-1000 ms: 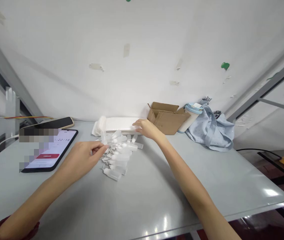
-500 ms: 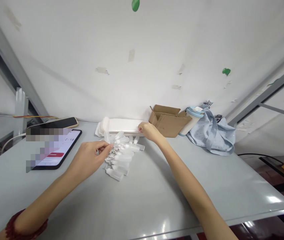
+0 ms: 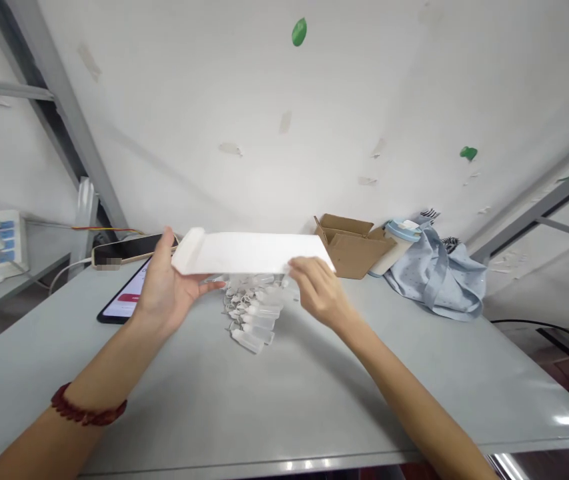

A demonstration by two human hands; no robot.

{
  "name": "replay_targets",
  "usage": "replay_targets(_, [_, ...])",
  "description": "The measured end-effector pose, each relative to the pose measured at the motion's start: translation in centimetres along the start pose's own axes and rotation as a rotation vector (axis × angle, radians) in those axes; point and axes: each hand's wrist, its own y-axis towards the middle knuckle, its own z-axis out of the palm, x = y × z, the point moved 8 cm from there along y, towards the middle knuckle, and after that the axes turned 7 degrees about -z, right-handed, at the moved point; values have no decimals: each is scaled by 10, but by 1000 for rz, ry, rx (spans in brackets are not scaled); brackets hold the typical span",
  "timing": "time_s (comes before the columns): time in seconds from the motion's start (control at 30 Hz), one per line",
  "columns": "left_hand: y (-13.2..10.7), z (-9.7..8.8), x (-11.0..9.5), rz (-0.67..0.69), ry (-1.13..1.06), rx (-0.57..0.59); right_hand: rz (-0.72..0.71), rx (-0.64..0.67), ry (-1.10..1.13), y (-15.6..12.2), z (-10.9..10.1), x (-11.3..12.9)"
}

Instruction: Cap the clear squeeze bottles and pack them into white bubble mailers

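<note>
Long white paper-like envelope (image 3: 254, 254): above the glossy grey bench (image 3: 244, 427), between the hands.
Left hand (image 3: 171, 297): spread open at the flapped end.
Small translucent plastic bottles (image 3: 259, 321): heaped below; a low sweep could scatter them.
Right hand (image 3: 320, 291): pinching the near edge; this one-sided grip could let the envelope tip.
</note>
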Motion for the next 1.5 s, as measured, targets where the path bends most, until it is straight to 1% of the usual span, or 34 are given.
replay_targets(0.07, [2,-6,-4,2,68,-27,-66,-13,-9,-13,-9,24])
replay_targets(0.1, [3,-8,-3,-11,139,-25,-55,-14,-15,-20,-12,30])
replay_targets(0.17, [3,-6,6,-46,285,22,39,0,14,-31,-15,32])
replay_targets(0.23, [0,3,21,-87,392,106,137,51,109,-36,-15,29])
replay_targets(0.3, [-7,16,39,-124,474,211,215,136,187,-36,-12,26])
replay_targets(0.37, [-18,31,59,-171,562,324,286,273,248,-35,-6,26])
replay_targets(0.43, [-29,42,76,-220,662,407,339,405,299,-37,2,28])
replay_targets(0.5, [-35,47,87,-237,725,444,363,481,339,-40,7,31])
replay_targets(0.57, [-35,48,91,-226,737,440,364,499,353,-42,9,34])
replay_targets(0.67, [-31,43,91,-193,768,386,351,470,330,-43,8,33])
replay_targets(0.77, [-25,38,91,-192,822,329,323,428,315,-41,4,31])
replay_targets(0.83, [-22,37,90,-180,819,306,295,404,333,-39,1,31])
replay_targets(0.93, [-16,34,85,-98,809,264,254,376,400,-36,-2,33])
replay_targets(1.07, [-11,27,83,-33,896,186,218,370,467,-34,-4,36])
replay_targets(1.13, [-12,27,81,-20,939,172,233,367,492,-36,-4,35])
replay_targets(1.2, [-14,30,77,0,961,184,270,346,520,-38,-5,29])
replay_targets(1.3, [-16,34,67,43,964,201,335,290,527,-43,-10,14])
replay_targets(1.37, [-14,31,55,130,975,140,415,242,493,-49,-14,-2])
replay_targets(1.4, [-12,29,47,211,999,90,469,231,476,-54,-15,-10])
replay_targets(1.47, [-11,27,31,443,1091,-3,577,226,449,-62,-14,-25])
replay_targets(1.5, [-12,28,26,568,1150,-25,620,223,444,-66,-13,-30])
